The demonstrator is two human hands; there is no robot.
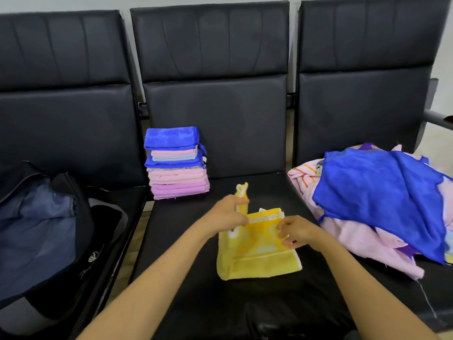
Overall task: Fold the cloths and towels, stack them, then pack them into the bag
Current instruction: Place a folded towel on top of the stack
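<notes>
Just below centre, toward 6 o'clock: yellow terry towel (259, 261), soft and nubbly, with pale woven bands. Lies mostly flat on the padded black middle seat (196, 278), roughly square, edges running 12-to-6 and 9-to-3. Left strip lifted, its long axis pointing to 12 o'clock.

At the towel's 10 o'clock corner: left hand (228, 214), forearm reaching in from 7 o'clock, fingers curled tight round the raised strip. At its 3 o'clock edge: right hand (297, 233), forearm in from 5 o'clock, fingers bent onto the cloth; pinching or only pressing, cannot tell.

Further out, at 11 o'clock: neat stack of folded cloths (176, 165), blue, pink and lilac layers. At 3 o'clock: loose heap, blue microfibre cloth (382, 195) over rumpled pink towels (355, 236). At 9 o'clock: open black bag (81, 217), blue-lined.
</notes>
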